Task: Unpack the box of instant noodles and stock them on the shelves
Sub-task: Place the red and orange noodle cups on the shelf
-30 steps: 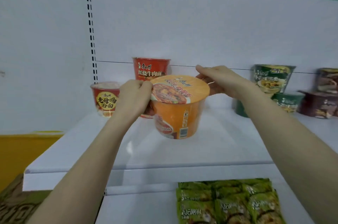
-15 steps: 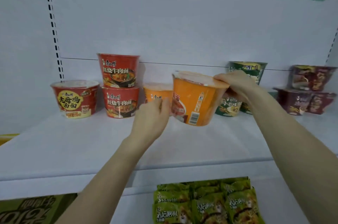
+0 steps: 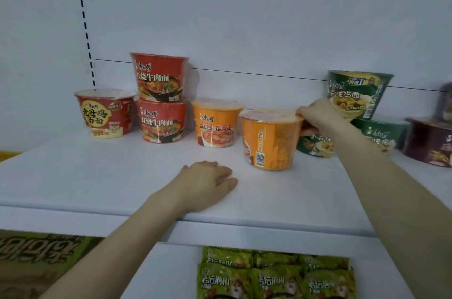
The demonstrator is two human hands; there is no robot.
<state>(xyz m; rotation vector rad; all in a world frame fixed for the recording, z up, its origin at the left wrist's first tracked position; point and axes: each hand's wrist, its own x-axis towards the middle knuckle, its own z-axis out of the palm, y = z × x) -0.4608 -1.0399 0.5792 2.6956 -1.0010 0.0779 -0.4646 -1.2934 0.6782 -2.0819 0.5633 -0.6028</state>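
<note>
Red noodle bowl [image 3: 105, 114] sitting at far left of the white shelf [image 3: 97, 171], two red cups [image 3: 160, 98] stacking beside it, then an orange bowl [image 3: 215, 124]. Left hand [image 3: 208, 185] lying flat and empty on the shelf, fingers spread. Right hand [image 3: 318, 116] gripping the rim of the orange noodle cup [image 3: 270, 138], which is standing upright on the shelf; green bowls [image 3: 359, 94] stacking behind

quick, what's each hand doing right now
Left hand: open, palm down flat on the white shelf, holding nothing.
Right hand: closed on the rim of the orange noodle tub with the barcode, which stands on the shelf.
</note>
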